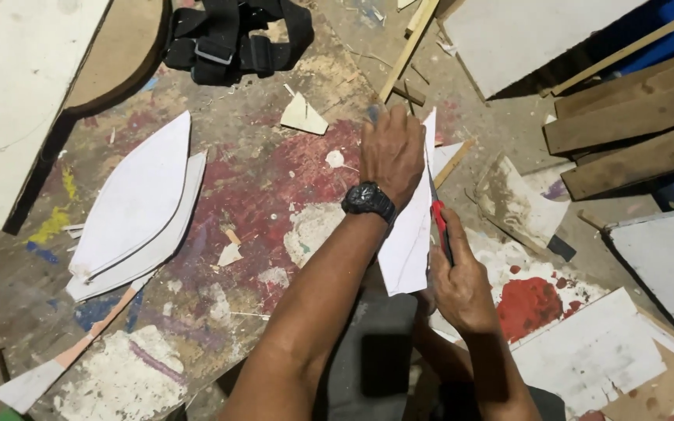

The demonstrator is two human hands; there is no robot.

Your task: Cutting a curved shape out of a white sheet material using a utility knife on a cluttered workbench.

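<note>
My left hand (390, 152), with a black watch on the wrist, presses flat on a narrow pointed white sheet (409, 242) lying on the paint-stained workbench (251, 195). My right hand (462, 284) grips a red-handled utility knife (440, 226), its blade running along the sheet's right edge. The sheet's tip shows just past my left fingers.
Two stacked white leaf-shaped cutouts (138, 210) lie at the left. A black strap harness (235, 35) sits at the top. White boards (9, 93), wooden planks (633, 117), a thin wooden stick (407, 51) and paper scraps (303, 115) surround the work spot.
</note>
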